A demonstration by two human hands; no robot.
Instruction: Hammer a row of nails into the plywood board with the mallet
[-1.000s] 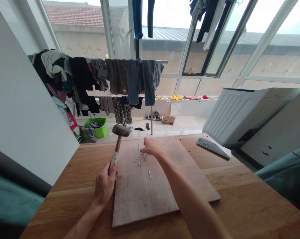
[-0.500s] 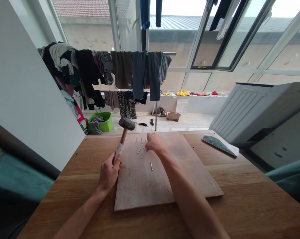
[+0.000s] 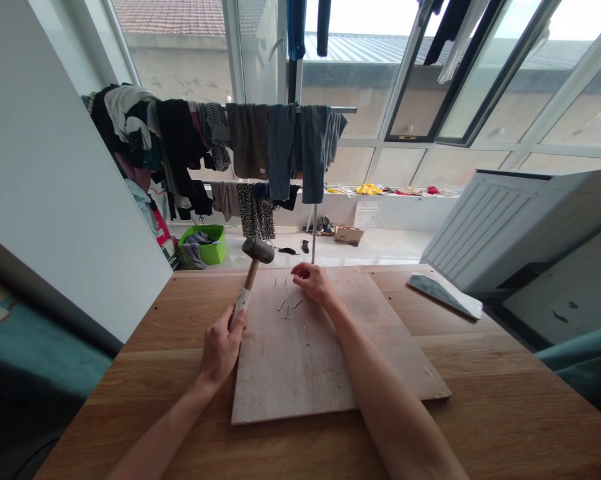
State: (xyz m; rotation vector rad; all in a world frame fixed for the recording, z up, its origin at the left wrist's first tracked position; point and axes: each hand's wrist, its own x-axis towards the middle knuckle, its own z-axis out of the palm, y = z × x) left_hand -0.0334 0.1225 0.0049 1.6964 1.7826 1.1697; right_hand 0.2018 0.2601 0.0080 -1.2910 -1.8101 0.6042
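My left hand (image 3: 222, 347) is wrapped round the handle of a rubber mallet (image 3: 258, 250), whose black head points up and away over the board's left edge. Under both arms lies a flat wooden board (image 3: 290, 387). Near the board's far edge, nails (image 3: 275, 281) stand upright in a short row. At the end of that row my right hand (image 3: 314, 283) has its fingers pinched on a nail (image 3: 293, 280), largely hidden by the fingertips. Several loose nails (image 3: 281, 305) are scattered just in front, and a single nail (image 3: 307, 335) lies closer to me.
The board rests on a wooden table (image 3: 180, 407). A dark flat piece with a pale edge (image 3: 443, 295) lies at the table's right. Past the table are a clothes rack with laundry (image 3: 280, 150), a green basket (image 3: 213, 252) and a white ribbed appliance (image 3: 480, 220).
My right hand has lifted slightly, with its fingers now at the row of standing nails; a loose nail it covered shows. My left hand still holds the mallet. The whole view has shifted slightly.
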